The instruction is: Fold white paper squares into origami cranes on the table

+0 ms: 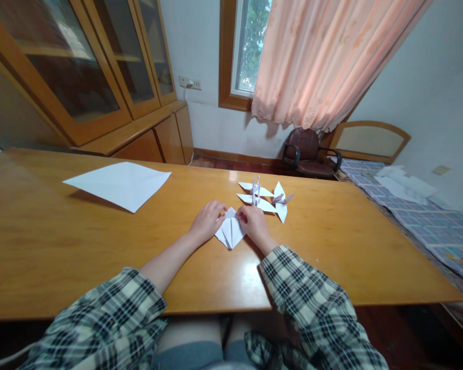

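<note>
A small white folded paper (231,234) lies on the wooden table in front of me, its point toward me and creases running down its middle. At its upper left edge, my left hand (209,221) has its fingers curled onto the paper. On the opposite edge my right hand (252,222) pinches the paper between thumb and fingers. Just beyond the right hand stand several folded paper cranes, among them one crane (281,201) with its wings spread. The fingertips partly cover the paper's side corners.
A larger white sheet of paper (123,185) rests on the left of the table (100,272). Glass-door cabinets (100,67) rise behind it at the left. Past the far edge are an office chair (306,151) and a bed (405,205) on the right.
</note>
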Action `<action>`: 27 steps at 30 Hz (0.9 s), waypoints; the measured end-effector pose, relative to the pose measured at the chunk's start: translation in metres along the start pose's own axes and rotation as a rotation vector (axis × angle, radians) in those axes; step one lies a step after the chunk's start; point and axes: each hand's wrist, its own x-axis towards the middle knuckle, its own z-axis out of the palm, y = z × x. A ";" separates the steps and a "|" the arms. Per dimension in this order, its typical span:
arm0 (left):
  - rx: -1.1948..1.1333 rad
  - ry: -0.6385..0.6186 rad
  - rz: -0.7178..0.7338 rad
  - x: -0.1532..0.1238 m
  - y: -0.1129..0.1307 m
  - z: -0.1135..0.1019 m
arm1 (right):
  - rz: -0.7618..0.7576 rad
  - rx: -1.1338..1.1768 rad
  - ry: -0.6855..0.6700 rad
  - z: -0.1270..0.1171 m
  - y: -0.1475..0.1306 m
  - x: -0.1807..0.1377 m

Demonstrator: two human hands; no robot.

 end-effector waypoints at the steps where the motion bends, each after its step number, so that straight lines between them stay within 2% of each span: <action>1: 0.034 0.007 0.028 0.000 0.000 0.000 | -0.009 -0.017 0.005 0.001 0.000 0.000; 7: 0.118 -0.019 0.091 -0.002 0.004 -0.002 | -0.060 -0.079 -0.005 0.004 -0.001 -0.002; 14: 0.018 -0.242 0.171 -0.012 -0.005 -0.006 | -0.168 0.013 -0.049 -0.005 -0.003 -0.012; 18: -0.029 -0.329 0.187 -0.013 -0.013 -0.009 | -0.152 0.111 -0.033 -0.012 -0.005 -0.011; 22: -0.089 -0.336 0.155 -0.012 -0.017 -0.011 | -0.080 0.227 -0.005 -0.017 -0.004 -0.009; 27: -0.177 -0.315 0.123 -0.011 -0.019 -0.016 | -0.070 0.302 -0.078 -0.025 0.003 -0.012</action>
